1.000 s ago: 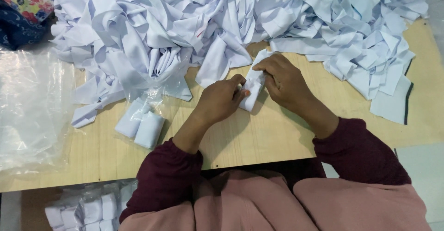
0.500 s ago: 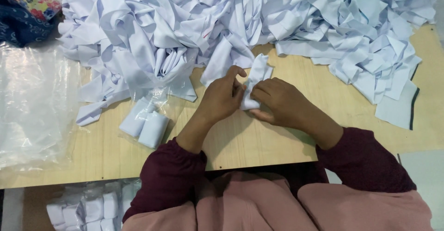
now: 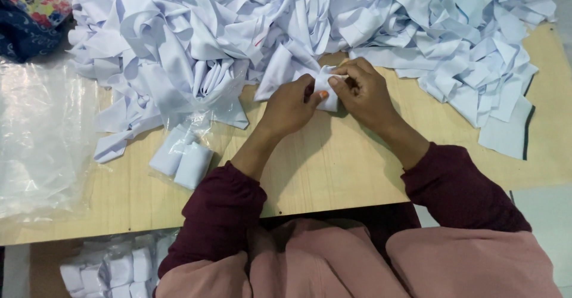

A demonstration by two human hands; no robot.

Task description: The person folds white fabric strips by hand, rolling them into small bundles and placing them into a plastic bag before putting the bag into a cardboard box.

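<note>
On the wooden bench (image 3: 333, 173), we pinch the small white cloth (image 3: 326, 87) between left hand (image 3: 290, 104) and right hand (image 3: 362, 94), below the pile (image 3: 286, 24); edges should stay aligned, folds tight.

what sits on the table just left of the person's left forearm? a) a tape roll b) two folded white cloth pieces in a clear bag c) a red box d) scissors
b: two folded white pieces in clear plastic lie on the wooden table beside the left hand.
</note>
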